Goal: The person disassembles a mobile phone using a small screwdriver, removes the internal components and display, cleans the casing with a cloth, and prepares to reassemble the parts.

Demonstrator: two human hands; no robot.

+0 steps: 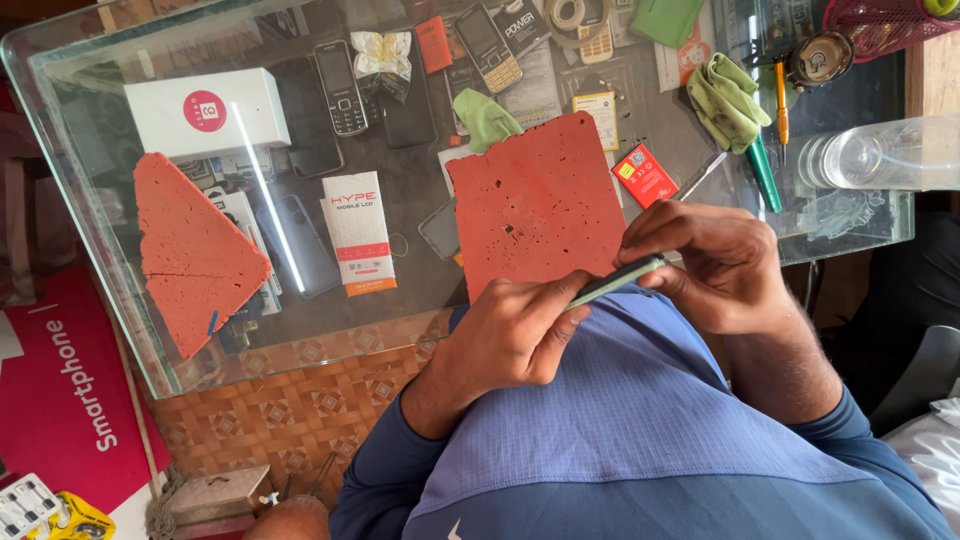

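While the person is leaning over the glass counter, both hands are closing on a slim phone held edge-on against the blue shirt, just below the near edge of the red square mat. The phone's long axis is running from lower left to upper right, slightly tilted, with each end lying inside one hand. The left hand is gripping the lower end, fingers curled and thumb pressing along the thin edge. The right hand is clenching around the upper end, its fingertips arching over the top; whether they are pinching a small tool cannot be told. Both hands are touching the phone, so neither is nearer. A red triangular mat is lying well apart to the left, and a green cloth is sitting beyond the right hand.
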